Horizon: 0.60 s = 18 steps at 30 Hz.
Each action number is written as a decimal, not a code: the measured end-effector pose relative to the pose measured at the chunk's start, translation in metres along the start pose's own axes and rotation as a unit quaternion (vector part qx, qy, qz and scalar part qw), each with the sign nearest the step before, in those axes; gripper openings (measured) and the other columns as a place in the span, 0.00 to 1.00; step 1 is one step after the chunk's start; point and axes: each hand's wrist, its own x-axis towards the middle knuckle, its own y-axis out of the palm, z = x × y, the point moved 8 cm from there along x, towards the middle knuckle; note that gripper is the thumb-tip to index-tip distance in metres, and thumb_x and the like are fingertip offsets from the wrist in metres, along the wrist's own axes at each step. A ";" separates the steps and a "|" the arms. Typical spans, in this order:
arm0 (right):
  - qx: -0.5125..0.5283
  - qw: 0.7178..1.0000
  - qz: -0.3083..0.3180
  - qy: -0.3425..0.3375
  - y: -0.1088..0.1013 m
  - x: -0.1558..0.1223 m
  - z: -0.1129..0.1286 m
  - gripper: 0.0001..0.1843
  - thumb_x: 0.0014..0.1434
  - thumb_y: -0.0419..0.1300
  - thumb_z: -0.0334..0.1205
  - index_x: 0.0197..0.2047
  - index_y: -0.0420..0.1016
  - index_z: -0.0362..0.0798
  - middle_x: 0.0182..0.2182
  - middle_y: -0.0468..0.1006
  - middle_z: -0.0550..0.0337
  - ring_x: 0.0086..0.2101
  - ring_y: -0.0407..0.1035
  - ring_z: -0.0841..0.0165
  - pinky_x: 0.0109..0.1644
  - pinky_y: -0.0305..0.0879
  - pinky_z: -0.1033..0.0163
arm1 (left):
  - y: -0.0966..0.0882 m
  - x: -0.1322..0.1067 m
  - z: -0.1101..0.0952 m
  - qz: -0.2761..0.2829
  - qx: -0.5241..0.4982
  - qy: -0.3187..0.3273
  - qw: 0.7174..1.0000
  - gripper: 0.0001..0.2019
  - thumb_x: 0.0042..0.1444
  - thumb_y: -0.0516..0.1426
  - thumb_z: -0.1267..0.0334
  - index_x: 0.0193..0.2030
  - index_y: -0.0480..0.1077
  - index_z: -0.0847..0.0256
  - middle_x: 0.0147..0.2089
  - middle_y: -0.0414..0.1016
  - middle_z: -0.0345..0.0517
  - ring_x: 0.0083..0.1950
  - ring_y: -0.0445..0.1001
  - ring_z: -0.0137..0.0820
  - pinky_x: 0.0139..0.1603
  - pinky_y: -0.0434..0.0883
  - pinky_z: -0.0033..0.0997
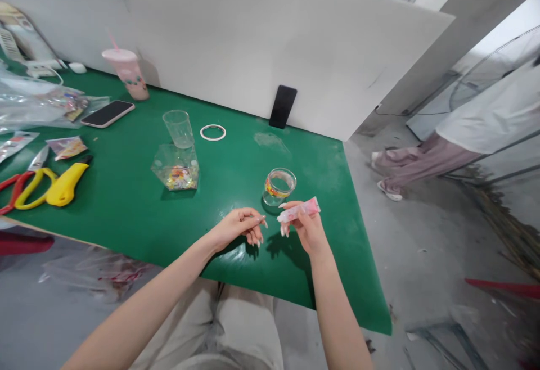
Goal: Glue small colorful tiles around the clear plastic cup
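My right hand (311, 229) is closed around a small pink-and-white squeeze tube (300, 211), its nozzle pointing left. To its left, my left hand (241, 226) has its thumb pressed to the fingers; whatever may be between them is too small to make out. Just beyond the tube stands a clear glass jar (279, 188) with a band of orange, yellow and red pieces round its side. Farther left, a clear angular container (175, 159) holds many small colourful pieces. Neither hand touches the jar or the container.
Behind the container are a clear plastic cup (179, 129) and a white ring (213, 132). A dark phone (283, 106) leans on the white partition (236, 38). Scissors (31, 181), a yellow cutter (67, 184), another phone (108, 114) and a pink tumbler (127, 75) lie left. A person (464, 117) stands right.
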 end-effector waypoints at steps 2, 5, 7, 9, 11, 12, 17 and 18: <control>0.010 1.000 0.008 -0.010 0.004 -0.001 -0.001 0.21 0.52 0.61 0.59 0.37 0.73 0.49 0.22 0.76 0.60 0.23 0.71 0.68 0.25 0.65 0.64 | -0.002 0.000 0.001 -0.007 -0.005 -0.002 1.000 0.19 0.47 0.64 0.48 0.31 0.69 0.65 0.24 0.77 0.45 0.22 0.73 0.26 0.25 0.68 0.23; 0.026 0.999 0.004 -0.021 0.006 0.001 -0.003 0.20 0.51 0.63 0.58 0.38 0.71 0.50 0.23 0.76 0.63 0.26 0.72 0.68 0.29 0.67 0.63 | -0.004 0.001 0.002 -0.015 -0.007 -0.015 1.000 0.20 0.45 0.65 0.49 0.32 0.70 0.66 0.29 0.79 0.49 0.27 0.76 0.27 0.30 0.70 0.24; 0.026 0.999 -0.004 -0.027 0.005 0.003 -0.004 0.19 0.50 0.65 0.55 0.37 0.69 0.51 0.23 0.75 0.65 0.25 0.71 0.70 0.31 0.67 0.64 | -0.004 0.000 0.001 -0.015 -0.010 -0.020 1.000 0.20 0.44 0.66 0.50 0.33 0.71 0.67 0.31 0.80 0.51 0.30 0.77 0.28 0.33 0.70 0.25; 0.023 0.999 -0.012 -0.031 0.004 0.005 -0.006 0.17 0.50 0.66 0.53 0.35 0.69 0.51 0.23 0.75 0.66 0.24 0.71 0.71 0.32 0.68 0.64 | -0.004 0.000 0.000 -0.015 -0.010 -0.023 1.000 0.20 0.44 0.66 0.50 0.34 0.72 0.67 0.33 0.80 0.53 0.31 0.77 0.29 0.35 0.71 0.26; 0.015 0.999 -0.019 -0.032 0.003 0.006 -0.009 0.16 0.50 0.66 0.51 0.35 0.70 0.50 0.23 0.75 0.65 0.23 0.71 0.71 0.33 0.68 0.63 | -0.004 -0.001 0.000 -0.018 -0.006 -0.025 1.000 0.20 0.43 0.66 0.50 0.32 0.72 0.67 0.32 0.80 0.53 0.30 0.77 0.29 0.34 0.71 0.27; 0.006 0.999 -0.023 -0.032 0.002 0.006 -0.012 0.15 0.51 0.66 0.50 0.35 0.70 0.50 0.23 0.76 0.65 0.24 0.71 0.71 0.33 0.68 0.63 | -0.004 -0.001 0.000 -0.018 -0.003 -0.026 1.000 0.20 0.43 0.66 0.50 0.31 0.71 0.67 0.32 0.80 0.53 0.30 0.76 0.29 0.33 0.70 0.27; -0.049 0.997 -0.038 -0.034 0.000 0.006 -0.019 0.15 0.51 0.65 0.48 0.38 0.75 0.48 0.25 0.78 0.62 0.25 0.71 0.71 0.34 0.68 0.63 | -0.003 -0.001 0.000 -0.010 -0.001 -0.027 1.000 0.19 0.45 0.66 0.52 0.34 0.74 0.68 0.34 0.80 0.54 0.32 0.77 0.29 0.36 0.71 0.26; -0.058 0.997 -0.044 -0.037 -0.001 0.006 -0.019 0.15 0.51 0.65 0.48 0.38 0.75 0.48 0.24 0.77 0.62 0.25 0.70 0.71 0.34 0.68 0.63 | -0.004 -0.001 0.000 -0.013 -0.006 -0.030 0.999 0.19 0.45 0.66 0.52 0.35 0.74 0.68 0.36 0.80 0.54 0.34 0.78 0.30 0.38 0.71 0.26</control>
